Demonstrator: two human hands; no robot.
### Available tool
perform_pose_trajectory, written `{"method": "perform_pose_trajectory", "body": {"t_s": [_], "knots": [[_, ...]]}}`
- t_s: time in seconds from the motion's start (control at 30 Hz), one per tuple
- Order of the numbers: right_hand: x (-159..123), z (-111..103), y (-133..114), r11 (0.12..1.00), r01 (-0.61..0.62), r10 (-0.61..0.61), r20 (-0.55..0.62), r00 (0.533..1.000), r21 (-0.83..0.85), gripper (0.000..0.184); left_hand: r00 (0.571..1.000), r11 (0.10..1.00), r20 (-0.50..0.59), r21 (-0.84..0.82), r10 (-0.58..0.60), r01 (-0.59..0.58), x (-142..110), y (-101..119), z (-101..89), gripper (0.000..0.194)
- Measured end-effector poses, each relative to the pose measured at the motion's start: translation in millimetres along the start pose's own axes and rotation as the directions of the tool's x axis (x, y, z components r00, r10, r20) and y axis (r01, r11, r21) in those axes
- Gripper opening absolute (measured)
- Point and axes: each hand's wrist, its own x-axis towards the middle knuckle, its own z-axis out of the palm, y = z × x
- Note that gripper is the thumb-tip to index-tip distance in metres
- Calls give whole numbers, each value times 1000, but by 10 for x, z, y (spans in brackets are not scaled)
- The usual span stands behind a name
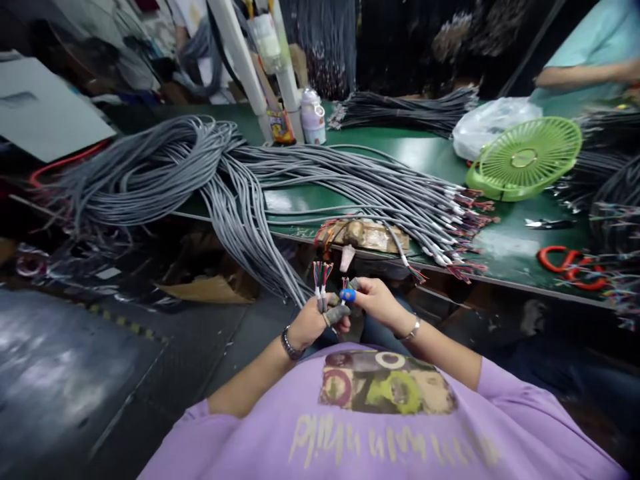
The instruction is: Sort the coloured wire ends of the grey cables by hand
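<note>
Near the front edge of the green bench, my left hand [314,321] is closed round several grey cables [321,301], whose stripped ends show coloured wires pointing up. Grey finger covers sit on some of its fingers. Against it, my right hand [370,299] pinches the end of a cable [345,285] with thin coloured wires. A blue band is wrapped on its thumb or finger. From the left hand, the grey cables run up to a large bundle [245,200] on the bench. Just beyond the hands is a taped brown block [375,235] with a pale tip in front.
Grey cables with white-banded ends [445,230] spread over the green bench [515,247]. To the right are a green fan [525,160], pliers [550,224] and orange-handled scissors [570,267]. A bottle [313,117] stands behind. Co-workers are across the bench.
</note>
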Motion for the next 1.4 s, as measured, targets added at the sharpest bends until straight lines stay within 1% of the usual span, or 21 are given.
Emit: {"method": "perform_pose_trajectory", "body": {"t_s": [0.07,0.13,0.23,0.37,0.47,0.57,0.63,0.73,0.8,0.83,0.9,1.0,1.07,1.13,1.27,1.33,1.4], "knots": [[22,17,14,999,-18,18,1,1000,29,38,1000,1000,-9,1,-27,27,13,-4,-12,33],[31,35,53,998,-18,19,-23,1000,61,36,998,999,-30,-2,-47,47,22,-17,-23,32],[28,55,128,995,-7,13,-62,998,102,33,997,999,-53,-17,-51,50,31,-39,-29,30],[37,44,185,992,-31,38,-56,998,125,31,994,998,-95,-17,-54,53,45,-30,-24,27],[80,-5,199,997,-4,6,-29,1000,77,29,993,998,-100,-19,-63,61,55,1,-35,27],[122,-45,206,1000,15,-15,-19,1000,19,28,995,996,-54,-19,-89,88,72,16,-53,28],[122,-38,188,999,27,-27,-32,999,-17,27,993,994,-44,4,-109,109,96,9,-49,29],[84,16,104,985,81,-91,-64,994,-151,24,991,993,-76,39,-113,116,141,-12,-12,29],[61,49,44,956,125,-152,-84,985,-267,20,991,995,-98,45,-89,94,160,-22,14,28],[58,57,27,947,136,-170,-91,981,-292,18,991,996,-109,42,-72,77,162,-24,22,27],[71,56,34,961,125,-155,-109,982,-247,20,989,999,-144,26,-36,40,153,-27,26,28],[109,38,123,998,25,-32,-131,991,-56,28,976,1000,-216,-27,-8,2,126,-27,12,31],[122,35,184,998,-45,52,-134,990,52,33,962,997,-271,-76,-8,-14,117,-26,4,31],[121,42,217,990,-79,94,-128,987,116,35,948,993,-318,-118,-16,-22,118,-21,4,31],[116,42,215,987,-66,82,-111,990,144,35,928,987,-372,-154,-24,-36,141,-10,8,32],[126,30,208,990,-62,76,-104,992,127,34,927,988,-375,-147,-22,-36,154,-9,5,32],[145,19,200,992,-65,74,-88,993,104,33,936,991,-353,-129,-18,-29,165,-17,-2,32]]}}
